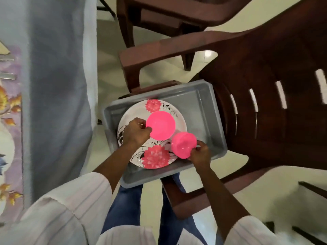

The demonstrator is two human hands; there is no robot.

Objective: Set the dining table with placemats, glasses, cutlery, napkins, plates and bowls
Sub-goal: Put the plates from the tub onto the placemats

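Note:
A grey plastic tub (200,103) sits on a brown chair (265,110). Inside it lies a white plate with pink flowers (134,112). A pink bowl (161,125) is over the plate, and my left hand (136,132) pinches its left rim. My right hand (200,153) grips a second pink bowl (183,144), tilted on its side above the tub's near right part.
The dining table with a grey cloth (58,96) and a floral placemat (10,121) runs down the left side. A second brown chair (159,20) stands beyond the first. Pale tiled floor (109,80) shows between table and chairs.

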